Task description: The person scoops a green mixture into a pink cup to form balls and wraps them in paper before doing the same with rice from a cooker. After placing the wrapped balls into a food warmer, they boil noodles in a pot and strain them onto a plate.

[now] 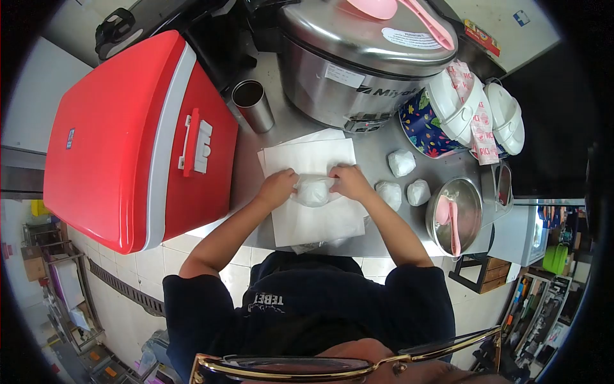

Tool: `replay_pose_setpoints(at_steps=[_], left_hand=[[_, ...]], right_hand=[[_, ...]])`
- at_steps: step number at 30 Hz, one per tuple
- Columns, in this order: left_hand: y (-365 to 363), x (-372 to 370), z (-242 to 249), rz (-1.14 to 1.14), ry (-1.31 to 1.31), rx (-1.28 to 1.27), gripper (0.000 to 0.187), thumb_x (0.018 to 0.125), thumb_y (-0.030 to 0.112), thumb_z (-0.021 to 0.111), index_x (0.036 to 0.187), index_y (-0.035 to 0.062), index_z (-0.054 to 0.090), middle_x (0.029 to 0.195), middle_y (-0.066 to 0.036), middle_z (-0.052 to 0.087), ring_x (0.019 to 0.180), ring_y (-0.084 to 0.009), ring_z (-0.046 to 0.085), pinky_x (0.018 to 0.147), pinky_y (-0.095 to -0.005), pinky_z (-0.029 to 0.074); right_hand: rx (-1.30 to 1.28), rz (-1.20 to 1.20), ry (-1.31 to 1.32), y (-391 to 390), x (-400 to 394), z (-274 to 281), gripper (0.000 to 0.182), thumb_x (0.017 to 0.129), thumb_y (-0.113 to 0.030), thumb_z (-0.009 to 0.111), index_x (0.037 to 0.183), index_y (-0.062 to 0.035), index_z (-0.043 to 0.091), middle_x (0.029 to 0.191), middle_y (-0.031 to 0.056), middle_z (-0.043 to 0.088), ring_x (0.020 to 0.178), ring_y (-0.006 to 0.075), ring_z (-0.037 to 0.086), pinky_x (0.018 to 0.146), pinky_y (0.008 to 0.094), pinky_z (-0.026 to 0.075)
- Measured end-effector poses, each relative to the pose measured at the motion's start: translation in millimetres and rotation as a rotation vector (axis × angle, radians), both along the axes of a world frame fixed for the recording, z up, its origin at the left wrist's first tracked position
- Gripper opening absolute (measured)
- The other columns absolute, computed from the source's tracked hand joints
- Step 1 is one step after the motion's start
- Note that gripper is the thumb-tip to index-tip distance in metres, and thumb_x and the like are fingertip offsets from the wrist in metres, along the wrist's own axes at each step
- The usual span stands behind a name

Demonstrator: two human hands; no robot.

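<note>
A rounded white bundle (313, 191) in a thin translucent wrapper (306, 178) lies on a stack of white paper sheets (318, 221). My left hand (279, 186) is closed on the wrapper's left side. On the opposite side my right hand (351, 182) pinches the wrapper's right edge. The fingertips of both hands are partly hidden. Several similar white wrapped bundles (401, 163) sit on the steel table just right of my right hand.
A large red cooler box (112, 141) stands at left. Behind are a steel cup (254, 106) and a big rice cooker (358, 70) with a pink ladle (428, 22) on its lid. At right stand patterned containers (419, 121) and a steel bowl (470, 192) holding a pink scoop (455, 227).
</note>
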State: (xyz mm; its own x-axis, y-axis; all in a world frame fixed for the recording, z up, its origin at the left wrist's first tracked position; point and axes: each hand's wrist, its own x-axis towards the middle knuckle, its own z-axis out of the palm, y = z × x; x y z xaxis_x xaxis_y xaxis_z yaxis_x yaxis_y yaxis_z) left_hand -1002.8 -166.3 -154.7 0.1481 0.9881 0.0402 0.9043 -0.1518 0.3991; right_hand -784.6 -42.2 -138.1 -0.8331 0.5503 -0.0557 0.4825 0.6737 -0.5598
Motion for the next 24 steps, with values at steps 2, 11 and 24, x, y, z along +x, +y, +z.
replay_pose_setpoints(at_steps=[2, 11, 24], left_hand=[[-2.1, 2.9, -4.1, -0.048, -0.005, -0.156, 0.029, 0.070, 0.013, 0.065, 0.093, 0.0049, 0.051, 0.101, -0.009, 0.052, 0.088, -0.0298, 0.055, 0.073, -0.0386, 0.049], [-44.3, 28.9, 5.8, -0.044, -0.090, 0.079, 0.017, 0.074, 0.008, 0.058, 0.089, 0.0049, 0.052, 0.113, -0.013, 0.048, 0.092, -0.0288, 0.055, 0.076, -0.0375, 0.050], [-4.0, 120.0, 70.8, 0.158, -0.993, 0.213, 0.039, 0.084, -0.006, 0.046, 0.123, 0.0014, 0.041, 0.133, -0.021, 0.039, 0.121, -0.0282, 0.045, 0.094, -0.0354, 0.041]], right_hand=[[-0.047, -0.038, -0.019, -4.3, -0.6, -1.2, 0.022, 0.062, -0.013, 0.072, 0.079, -0.0068, 0.059, 0.082, 0.0102, 0.059, 0.075, 0.0313, 0.059, 0.067, 0.0427, 0.047], [0.125, -0.378, 0.227, -92.9, 13.8, -33.2, 0.011, 0.074, -0.011, 0.059, 0.084, -0.0049, 0.058, 0.083, 0.0132, 0.058, 0.076, 0.0321, 0.059, 0.068, 0.0410, 0.050], [-1.128, -1.033, 1.129, -68.2, -8.3, 36.2, 0.042, 0.093, -0.038, 0.044, 0.113, -0.0017, 0.049, 0.099, 0.0117, 0.057, 0.091, 0.0183, 0.056, 0.080, 0.0311, 0.045]])
